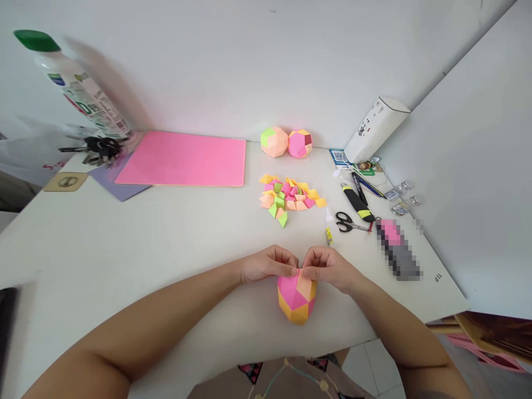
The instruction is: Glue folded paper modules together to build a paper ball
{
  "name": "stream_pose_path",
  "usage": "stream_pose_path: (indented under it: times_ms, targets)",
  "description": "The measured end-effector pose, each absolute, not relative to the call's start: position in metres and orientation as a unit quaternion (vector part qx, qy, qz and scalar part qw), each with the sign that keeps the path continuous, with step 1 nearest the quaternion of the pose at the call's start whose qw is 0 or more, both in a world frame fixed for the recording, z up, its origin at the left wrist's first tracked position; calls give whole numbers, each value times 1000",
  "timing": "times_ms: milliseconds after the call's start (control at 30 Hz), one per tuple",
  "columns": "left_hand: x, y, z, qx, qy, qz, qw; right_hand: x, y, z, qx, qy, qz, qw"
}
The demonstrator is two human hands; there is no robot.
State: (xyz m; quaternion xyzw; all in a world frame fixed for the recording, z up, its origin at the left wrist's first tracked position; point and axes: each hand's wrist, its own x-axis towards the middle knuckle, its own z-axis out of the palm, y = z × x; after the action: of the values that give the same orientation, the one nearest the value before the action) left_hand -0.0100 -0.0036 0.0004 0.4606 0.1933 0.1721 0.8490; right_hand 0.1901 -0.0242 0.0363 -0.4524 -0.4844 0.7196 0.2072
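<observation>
A faceted paper ball (296, 296) in pink, peach and orange is held between my two hands near the table's front edge. My left hand (276, 262) pinches its upper left edge, fingers closed. At the upper right edge, my right hand (326, 266) pinches the peach part, its fingertips almost meeting those of my left hand. Further back lies a loose pile of small folded paper pieces (291, 195) in pink, green, peach and orange. Two finished-looking paper balls stand against the wall, one peach and green (274, 142), one pink and multicoloured (300, 144).
Pink sheets (187, 160), keys (102, 148) and a green-capped bottle (89, 91) are at the back left. On the right are scissors (349, 223), a black-yellow cutter (358, 203), pens, small glass bottles (399, 190), a white box (376, 130) and a pixelated object (398, 249).
</observation>
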Motion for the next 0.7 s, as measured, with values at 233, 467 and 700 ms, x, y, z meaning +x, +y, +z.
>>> stream_pose_path:
  times_ms: [233,467,700]
  targets:
    - [-10,-4,4,454,205,165,851,184,-26,39,-466,-470,719,212]
    - [-9,-6,6,435,212,175,858,183,-29,38,-467,-468,714,232]
    - [-5,-9,4,430,231,189,852,183,-29,36,-460,-442,719,275]
